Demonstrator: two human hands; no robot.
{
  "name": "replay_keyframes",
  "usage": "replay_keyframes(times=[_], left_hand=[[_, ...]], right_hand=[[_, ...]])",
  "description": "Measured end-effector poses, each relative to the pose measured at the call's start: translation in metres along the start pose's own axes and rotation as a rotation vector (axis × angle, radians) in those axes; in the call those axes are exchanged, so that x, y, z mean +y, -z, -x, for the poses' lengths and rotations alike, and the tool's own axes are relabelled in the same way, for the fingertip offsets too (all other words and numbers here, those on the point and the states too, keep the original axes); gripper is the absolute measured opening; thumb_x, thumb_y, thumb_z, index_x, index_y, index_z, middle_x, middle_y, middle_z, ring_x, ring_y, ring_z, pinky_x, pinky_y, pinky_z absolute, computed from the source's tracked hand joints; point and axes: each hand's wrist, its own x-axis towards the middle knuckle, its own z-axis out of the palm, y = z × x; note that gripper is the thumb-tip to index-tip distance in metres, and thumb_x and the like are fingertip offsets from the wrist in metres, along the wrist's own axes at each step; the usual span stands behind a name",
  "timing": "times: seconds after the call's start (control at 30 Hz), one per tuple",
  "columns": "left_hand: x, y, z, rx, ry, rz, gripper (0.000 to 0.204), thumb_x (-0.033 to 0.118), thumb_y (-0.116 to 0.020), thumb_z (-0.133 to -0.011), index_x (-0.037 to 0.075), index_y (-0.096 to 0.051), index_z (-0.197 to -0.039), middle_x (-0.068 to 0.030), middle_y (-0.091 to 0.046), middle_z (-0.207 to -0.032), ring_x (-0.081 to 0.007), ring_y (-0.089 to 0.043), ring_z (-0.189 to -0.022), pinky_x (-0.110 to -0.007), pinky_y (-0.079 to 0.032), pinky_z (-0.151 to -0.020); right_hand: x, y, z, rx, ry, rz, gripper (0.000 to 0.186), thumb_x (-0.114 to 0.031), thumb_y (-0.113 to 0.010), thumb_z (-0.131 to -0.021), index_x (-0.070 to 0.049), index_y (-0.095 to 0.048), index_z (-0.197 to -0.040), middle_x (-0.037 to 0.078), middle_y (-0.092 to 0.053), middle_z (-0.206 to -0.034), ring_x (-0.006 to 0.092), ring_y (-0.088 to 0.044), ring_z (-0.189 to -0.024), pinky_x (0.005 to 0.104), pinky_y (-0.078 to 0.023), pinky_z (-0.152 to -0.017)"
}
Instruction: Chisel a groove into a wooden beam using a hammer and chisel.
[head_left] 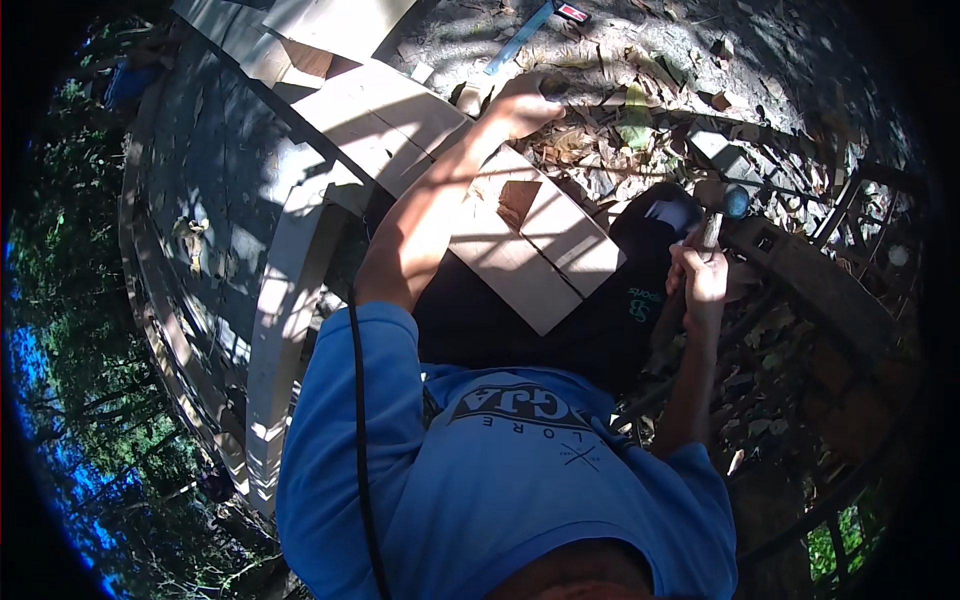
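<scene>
My right hand [698,272] is closed round the pale handle of a hammer [735,203], its rounded head up beyond my fist. My left arm reaches across a thick wooden beam [540,275] that lies over my lap. At the beam's far edge is my left hand [525,105], its fingers bent away and washed out by sunlight, so its grip is unclear. A square-cut hole [518,203] shows in the beam's near part, and a dark line runs along its length.
More sawn timber [335,25] lies at the upper left, with another beam [290,290] below it. A blue strip-like tool [520,40] rests on the ground ahead. Dry leaves [600,150] litter the ground, and a dark curved metal piece [820,280] stands at right.
</scene>
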Motion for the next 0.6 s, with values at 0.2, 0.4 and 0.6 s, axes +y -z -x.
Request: replay_keyframes(times=[0.2,0.4,0.6], left_hand=[[0.010,0.019,0.036,0.001,-0.002,0.259,0.043,0.034,-0.077,-0.089,0.007,-0.071,-0.122,-0.0154,-0.067,-0.129,-0.0197,-0.064,-0.118,-0.027,-0.048,-0.103],[0.078,0.033,0.082,0.977,0.072,0.526,0.018,0.012,-0.072,-0.081,-0.004,-0.065,-0.085,-0.0168,-0.070,-0.078,-0.0172,-0.061,-0.061,-0.034,-0.047,-0.052],[0.123,0.068,0.137,0.694,0.003,0.535,0.025,0.025,-0.063,-0.097,0.003,-0.060,-0.086,-0.0058,-0.060,-0.067,-0.0125,-0.056,-0.056,-0.025,-0.043,-0.051]], right_hand=[[0.004,0.007,0.009,0.046,-0.008,0.033,0.011,-0.008,-0.064,-0.086,-0.004,-0.055,-0.090,0.003,-0.053,-0.063,0.0109,-0.049,-0.045,0.0270,-0.039,-0.041],[0.003,0.003,0.019,0.136,-0.038,0.132,0.007,-0.005,-0.061,-0.084,-0.003,-0.055,-0.086,0.003,-0.052,-0.060,0.0110,-0.047,-0.043,0.0270,-0.038,-0.042],[0.005,-0.002,0.015,0.110,-0.056,0.028,0.006,-0.005,-0.061,-0.086,-0.004,-0.055,-0.086,0.002,-0.052,-0.060,0.0095,-0.047,-0.043,0.0263,-0.039,-0.042]])
